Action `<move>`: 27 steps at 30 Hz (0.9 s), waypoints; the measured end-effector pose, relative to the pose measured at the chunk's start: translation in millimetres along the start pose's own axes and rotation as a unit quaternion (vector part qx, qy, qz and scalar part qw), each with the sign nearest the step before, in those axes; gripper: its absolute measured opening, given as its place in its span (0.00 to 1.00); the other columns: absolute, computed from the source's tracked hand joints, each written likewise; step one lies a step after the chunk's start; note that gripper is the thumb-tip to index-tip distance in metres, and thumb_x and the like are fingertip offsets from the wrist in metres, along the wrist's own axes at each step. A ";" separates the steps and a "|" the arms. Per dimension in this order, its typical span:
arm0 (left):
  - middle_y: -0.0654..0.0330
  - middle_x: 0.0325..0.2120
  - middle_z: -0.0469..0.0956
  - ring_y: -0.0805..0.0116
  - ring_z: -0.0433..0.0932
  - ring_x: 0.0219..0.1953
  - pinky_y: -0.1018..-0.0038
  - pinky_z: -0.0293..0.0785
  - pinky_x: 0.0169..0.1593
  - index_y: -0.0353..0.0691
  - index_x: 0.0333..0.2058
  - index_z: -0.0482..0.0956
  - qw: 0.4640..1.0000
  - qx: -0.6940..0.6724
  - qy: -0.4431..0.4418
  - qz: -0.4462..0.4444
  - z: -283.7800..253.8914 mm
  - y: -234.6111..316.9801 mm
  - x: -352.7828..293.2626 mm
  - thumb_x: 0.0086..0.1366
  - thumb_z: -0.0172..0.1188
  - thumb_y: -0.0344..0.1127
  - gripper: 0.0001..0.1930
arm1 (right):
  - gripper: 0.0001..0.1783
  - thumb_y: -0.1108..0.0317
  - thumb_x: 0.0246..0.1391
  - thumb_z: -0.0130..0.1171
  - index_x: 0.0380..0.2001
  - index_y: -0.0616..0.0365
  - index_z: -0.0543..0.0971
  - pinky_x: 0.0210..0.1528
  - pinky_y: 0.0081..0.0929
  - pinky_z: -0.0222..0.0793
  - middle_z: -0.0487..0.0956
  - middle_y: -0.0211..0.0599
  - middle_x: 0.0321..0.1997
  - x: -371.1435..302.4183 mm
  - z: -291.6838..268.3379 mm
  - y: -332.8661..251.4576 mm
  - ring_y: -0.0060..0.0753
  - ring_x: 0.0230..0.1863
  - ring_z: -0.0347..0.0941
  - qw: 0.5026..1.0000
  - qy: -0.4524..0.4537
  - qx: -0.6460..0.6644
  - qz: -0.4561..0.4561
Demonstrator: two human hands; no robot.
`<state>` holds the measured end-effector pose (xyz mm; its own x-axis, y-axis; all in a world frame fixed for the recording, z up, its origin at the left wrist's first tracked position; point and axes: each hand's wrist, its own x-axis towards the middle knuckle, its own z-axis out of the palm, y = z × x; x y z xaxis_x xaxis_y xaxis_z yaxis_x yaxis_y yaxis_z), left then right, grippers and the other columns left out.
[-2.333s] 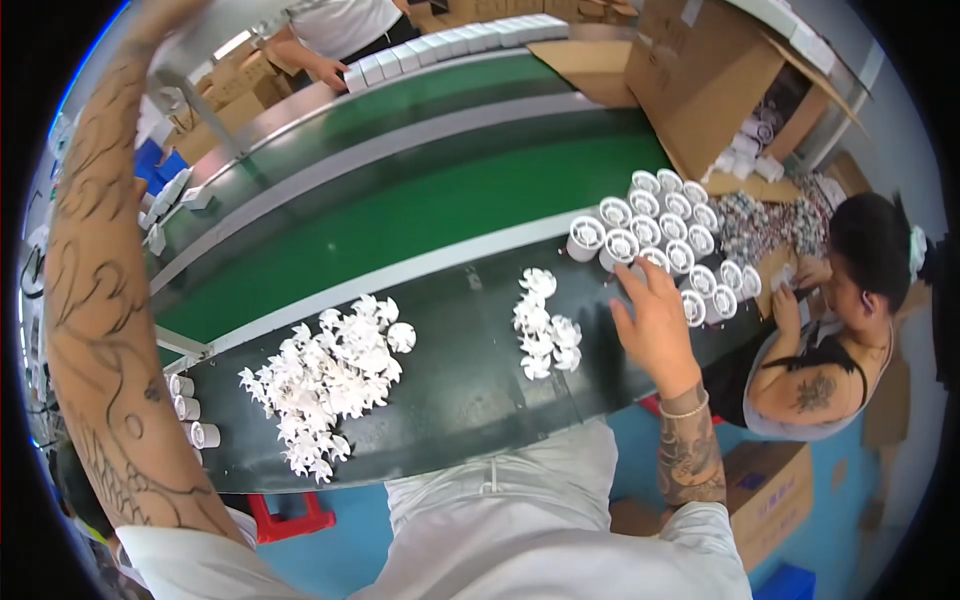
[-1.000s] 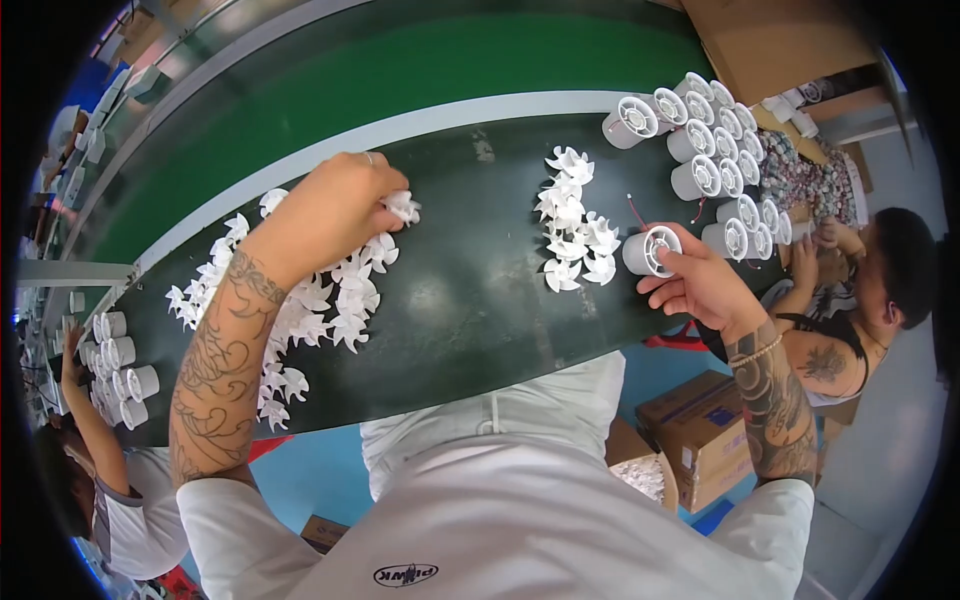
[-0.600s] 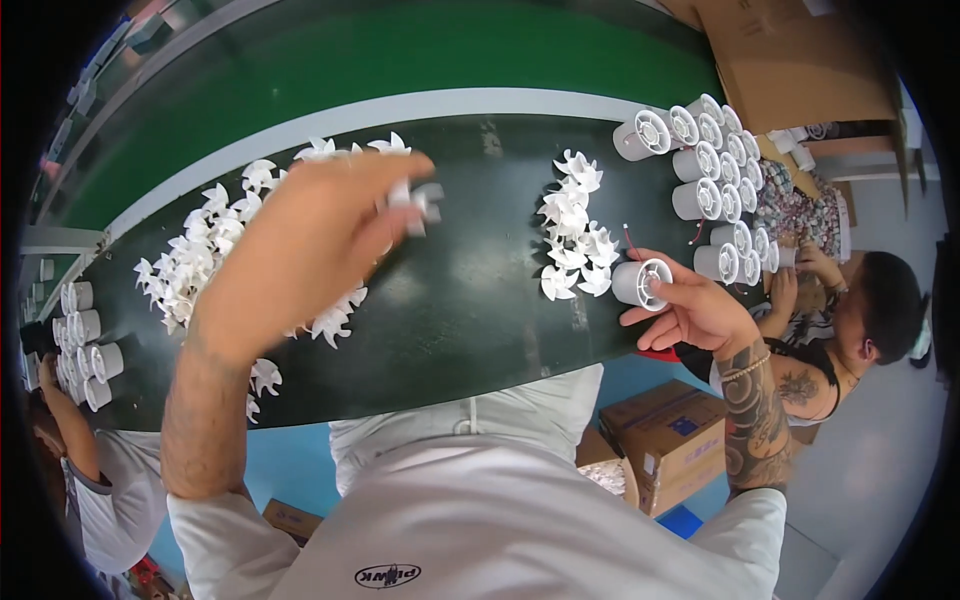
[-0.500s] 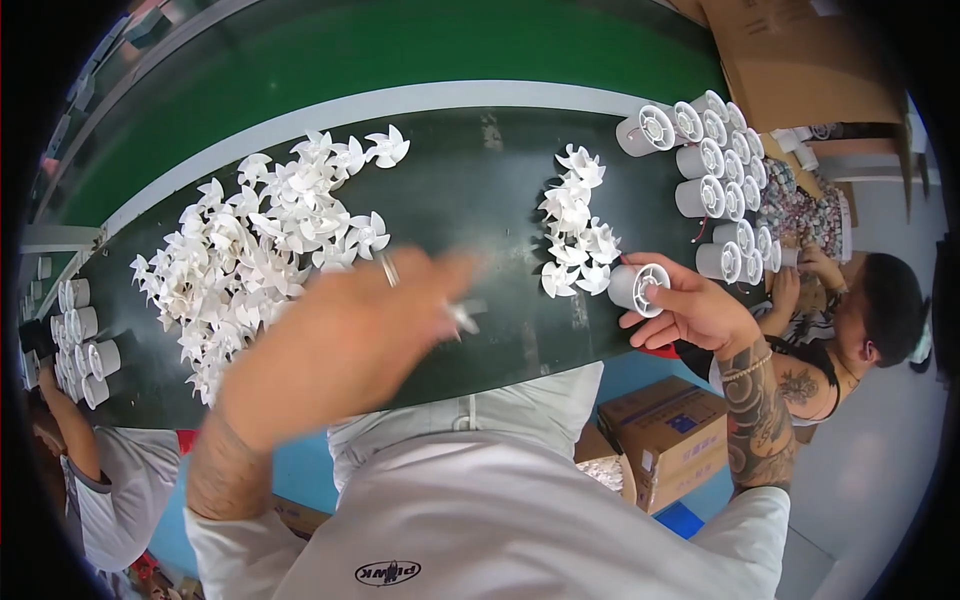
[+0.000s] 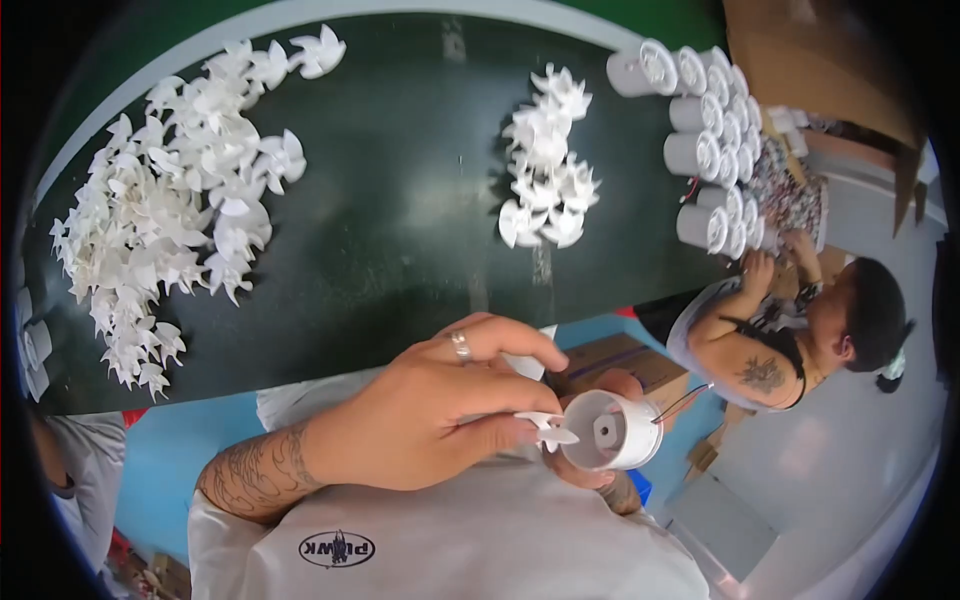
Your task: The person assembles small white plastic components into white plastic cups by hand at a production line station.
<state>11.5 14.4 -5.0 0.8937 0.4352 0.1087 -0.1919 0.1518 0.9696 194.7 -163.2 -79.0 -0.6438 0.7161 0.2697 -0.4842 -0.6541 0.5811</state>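
My left hand (image 5: 430, 405), with a ring on one finger, pinches a small white fan blade (image 5: 549, 431) between thumb and finger. The blade is at the mouth of a white cup-shaped fan housing (image 5: 634, 437); whether they touch I cannot tell. My right hand (image 5: 578, 474) grips the housing from behind and below, much of it hidden. The housing's open end is turned toward my left hand. Inside it a round hub with a dark centre shows, and thin dark wires (image 5: 684, 400) stick out at its far end.
A large heap of white fan blades (image 5: 165, 190) covers the left of the dark green table (image 5: 400, 190). A smaller cluster of blades (image 5: 545, 165) lies right of centre. White housings (image 5: 695, 155) stack at the right, near a co-worker (image 5: 770, 350). A cardboard box (image 5: 625, 362) sits below the table edge.
My left hand has moved right and down to the housing with a fan blade. My right hand has brought the housing closer to my body and turned its open end leftward. The view has shifted.
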 end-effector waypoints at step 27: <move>0.52 0.49 0.73 0.62 0.78 0.46 0.71 0.78 0.39 0.37 0.30 0.85 0.992 -0.094 -0.029 -0.084 19.0 -11.9 -20.8 0.51 0.71 0.24 0.07 | 0.16 0.63 0.60 0.51 0.47 0.62 0.68 0.17 0.41 0.75 0.75 0.53 0.44 -31.6 -29.9 64.6 0.53 0.29 0.78 0.908 0.395 -0.018 -0.139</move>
<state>2.9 -13.3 -14.7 0.9403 0.3386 -0.0327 -0.1063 0.3836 0.9174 166.0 -235.3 -72.9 -0.7104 0.4657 -0.5278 -0.7035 -0.4927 0.5121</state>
